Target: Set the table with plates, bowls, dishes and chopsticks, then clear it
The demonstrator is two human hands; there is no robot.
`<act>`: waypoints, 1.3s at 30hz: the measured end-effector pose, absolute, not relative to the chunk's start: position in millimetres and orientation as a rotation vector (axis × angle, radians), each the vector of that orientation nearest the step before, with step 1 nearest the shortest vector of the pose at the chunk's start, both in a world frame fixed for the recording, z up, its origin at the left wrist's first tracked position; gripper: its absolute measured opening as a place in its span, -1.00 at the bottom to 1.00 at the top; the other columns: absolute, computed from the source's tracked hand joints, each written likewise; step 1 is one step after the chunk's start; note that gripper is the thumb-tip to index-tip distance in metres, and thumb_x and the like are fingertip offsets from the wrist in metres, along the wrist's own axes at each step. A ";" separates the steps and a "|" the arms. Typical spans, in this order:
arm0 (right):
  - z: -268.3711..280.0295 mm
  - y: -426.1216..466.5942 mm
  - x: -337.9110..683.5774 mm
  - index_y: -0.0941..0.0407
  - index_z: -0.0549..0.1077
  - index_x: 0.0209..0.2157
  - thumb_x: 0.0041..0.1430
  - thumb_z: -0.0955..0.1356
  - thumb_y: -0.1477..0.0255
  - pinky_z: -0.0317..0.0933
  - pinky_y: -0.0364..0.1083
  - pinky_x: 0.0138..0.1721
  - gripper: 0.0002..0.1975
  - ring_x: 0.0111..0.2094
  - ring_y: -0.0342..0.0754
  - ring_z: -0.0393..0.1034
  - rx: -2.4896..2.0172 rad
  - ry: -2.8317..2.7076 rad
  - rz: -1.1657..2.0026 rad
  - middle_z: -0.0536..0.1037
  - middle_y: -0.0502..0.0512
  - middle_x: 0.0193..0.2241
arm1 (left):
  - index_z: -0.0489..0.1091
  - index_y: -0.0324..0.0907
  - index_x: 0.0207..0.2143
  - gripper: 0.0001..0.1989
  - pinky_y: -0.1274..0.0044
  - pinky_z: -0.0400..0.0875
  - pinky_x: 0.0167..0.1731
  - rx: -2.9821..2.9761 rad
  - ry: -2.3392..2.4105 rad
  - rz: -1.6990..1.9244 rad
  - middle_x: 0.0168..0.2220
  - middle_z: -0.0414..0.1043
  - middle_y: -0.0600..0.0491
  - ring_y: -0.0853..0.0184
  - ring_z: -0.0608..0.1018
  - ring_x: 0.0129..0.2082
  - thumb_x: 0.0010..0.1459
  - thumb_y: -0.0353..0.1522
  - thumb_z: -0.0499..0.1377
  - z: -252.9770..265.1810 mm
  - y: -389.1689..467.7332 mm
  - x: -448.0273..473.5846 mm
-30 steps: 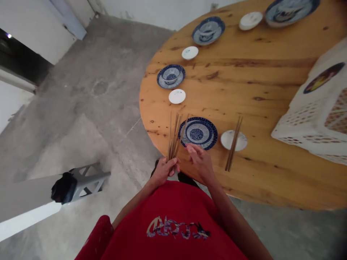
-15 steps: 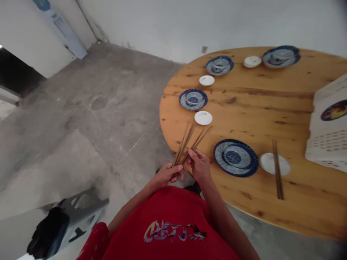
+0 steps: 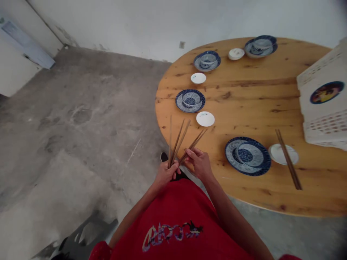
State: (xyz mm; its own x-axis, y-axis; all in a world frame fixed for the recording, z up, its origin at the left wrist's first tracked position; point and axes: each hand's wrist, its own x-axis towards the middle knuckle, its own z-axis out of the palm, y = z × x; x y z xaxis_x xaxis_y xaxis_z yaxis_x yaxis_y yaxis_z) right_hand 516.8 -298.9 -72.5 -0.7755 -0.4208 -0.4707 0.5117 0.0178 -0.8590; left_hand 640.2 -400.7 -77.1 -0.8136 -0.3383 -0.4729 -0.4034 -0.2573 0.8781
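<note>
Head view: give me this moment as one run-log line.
left hand: gripping fanned chopsticks | right hand: pinching other chopsticks, angled right | laid chopsticks: across white dish, beside blue-patterned plate | white crate: on table

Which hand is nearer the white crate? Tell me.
Right. The right hand is to the left of the white crate; the left hand is farther left, beyond the right hand.

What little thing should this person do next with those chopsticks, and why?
Probably draw the chopsticks in the right hand clear of the bunch in the left hand, towards the white dish just beyond: it has none across it, while the rightmost dish has a pair lying over it.
</note>
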 end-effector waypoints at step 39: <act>-76.6 -389.4 384.2 0.10 0.40 -0.62 0.03 0.28 0.35 0.22 -0.13 -0.51 -0.78 -0.60 -0.04 0.44 0.493 2.208 -1.687 0.49 0.05 -0.66 | 0.42 -0.15 -0.30 -0.67 0.49 0.32 -0.46 -0.197 2.297 1.452 -0.53 0.42 0.07 0.36 0.44 -0.58 0.33 -0.12 0.03 -92.9 -538.6 448.3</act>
State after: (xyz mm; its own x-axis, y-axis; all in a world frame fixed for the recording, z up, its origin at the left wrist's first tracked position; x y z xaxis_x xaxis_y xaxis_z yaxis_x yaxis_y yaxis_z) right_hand 384.2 -389.4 -76.6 -0.8900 0.0787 -0.4491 0.4540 0.2436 -0.8570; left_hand 448.3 -538.6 -92.9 -0.9045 0.0993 -0.4148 -0.3321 0.4463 0.8309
